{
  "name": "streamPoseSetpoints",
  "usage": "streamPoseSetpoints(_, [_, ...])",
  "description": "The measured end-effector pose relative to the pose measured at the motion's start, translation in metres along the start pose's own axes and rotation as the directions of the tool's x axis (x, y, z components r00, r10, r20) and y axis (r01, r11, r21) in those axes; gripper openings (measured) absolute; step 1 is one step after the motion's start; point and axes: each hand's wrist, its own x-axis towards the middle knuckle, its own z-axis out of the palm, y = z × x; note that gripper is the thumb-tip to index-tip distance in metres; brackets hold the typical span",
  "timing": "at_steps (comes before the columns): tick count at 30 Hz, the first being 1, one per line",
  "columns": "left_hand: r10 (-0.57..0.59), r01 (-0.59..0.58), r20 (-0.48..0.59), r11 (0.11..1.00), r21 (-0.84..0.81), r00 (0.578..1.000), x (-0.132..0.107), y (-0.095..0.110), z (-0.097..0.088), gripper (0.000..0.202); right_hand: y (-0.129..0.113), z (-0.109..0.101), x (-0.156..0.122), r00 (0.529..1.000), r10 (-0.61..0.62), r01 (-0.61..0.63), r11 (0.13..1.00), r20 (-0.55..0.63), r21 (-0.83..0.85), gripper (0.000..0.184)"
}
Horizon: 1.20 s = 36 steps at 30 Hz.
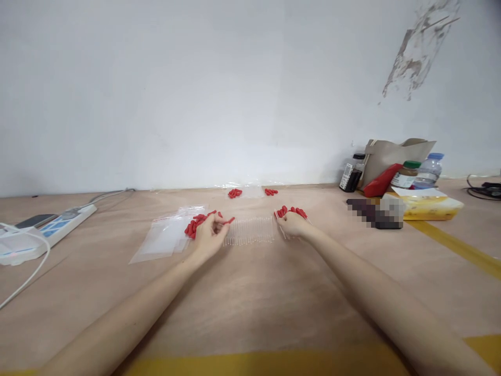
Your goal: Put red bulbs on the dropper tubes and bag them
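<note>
My left hand (211, 234) is closed in a pinch on a small, elongated red piece (230, 221). Beside and partly behind this hand lies a heap of similar red pieces (191, 227). A row of thin, clear sticks (250, 231) lies side by side between my two hands. At the right end of that row, my right hand (293, 224) is closed with its fingertips on a thin, pale stick (279, 225). More red pieces (300, 212) lie just behind the right hand, which partly covers them. The exact kind of these small parts cannot be made out.
Clear plastic bags (160, 237) lie left of the red heap. Farther back are two small red piles (235, 193) and clear plastic (252, 191) by the wall. A power strip (68, 227) stands at left; bottles (351, 175) and a yellow tissue pack (432, 204) at right.
</note>
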Motion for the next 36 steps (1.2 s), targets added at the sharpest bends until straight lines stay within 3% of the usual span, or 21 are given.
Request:
streamPoseSetpoints(2, [-0.122,0.152,0.121,0.949,-0.277,0.985,-0.016,0.003,0.005,0.015,0.002,-0.005,-0.012,0.997,-0.046,0.041,0.996,0.059,0.085,0.033])
streamPoseSetpoints(5, [-0.131,0.220,0.210,0.847,-0.483,0.969,-0.032,0.004,0.010,0.027,0.005,0.000,-0.032,0.960,-0.243,0.179,0.912,0.136,0.368,0.020])
streamPoseSetpoints(7, [-0.125,0.249,0.259,0.810,-0.530,0.958,-0.037,0.003,0.012,0.030,0.007,0.009,-0.043,0.913,-0.392,0.276,0.797,0.112,0.537,0.013])
streamPoseSetpoints(9, [-0.144,0.298,0.307,0.781,-0.548,0.941,-0.037,0.002,0.012,0.026,0.007,0.018,-0.050,0.890,-0.454,0.352,0.729,0.030,0.587,0.019])
streamPoseSetpoints(13, [-0.197,0.350,0.342,0.807,-0.476,0.919,-0.040,0.003,0.014,0.027,0.003,0.031,-0.059,0.872,-0.465,0.480,0.750,-0.153,0.455,0.029])
streamPoseSetpoints(17, [-0.135,0.243,0.319,0.914,-0.326,0.938,-0.047,0.002,0.017,0.028,-0.003,0.041,-0.067,0.819,-0.480,0.561,0.784,-0.314,0.267,0.022])
streamPoseSetpoints(20, [0.035,-0.002,0.225,0.989,-0.146,0.974,-0.048,0.001,0.016,0.023,-0.005,0.047,-0.072,0.797,-0.487,0.566,0.809,-0.356,0.161,0.020])
streamPoseSetpoints(23, [0.262,-0.275,0.164,0.960,0.059,0.951,-0.045,0.002,0.013,0.017,-0.005,0.049,-0.075,0.791,-0.491,0.553,0.829,-0.364,0.083,0.019])
streamPoseSetpoints(25, [0.330,-0.352,0.170,0.928,0.123,0.929,-0.043,0.004,0.011,0.015,-0.005,0.048,-0.075,0.791,-0.497,0.552,0.831,-0.357,0.065,0.019])
streamPoseSetpoints(29, [0.330,-0.353,0.211,0.932,0.079,0.920,-0.045,0.008,0.011,0.016,-0.005,0.047,-0.077,0.799,-0.510,0.555,0.830,-0.318,0.064,0.021])
streamPoseSetpoints(36, [0.255,-0.222,0.330,0.966,-0.135,0.909,-0.048,0.010,0.014,0.018,-0.003,0.047,-0.074,0.799,-0.545,0.585,0.803,-0.254,0.118,0.021])
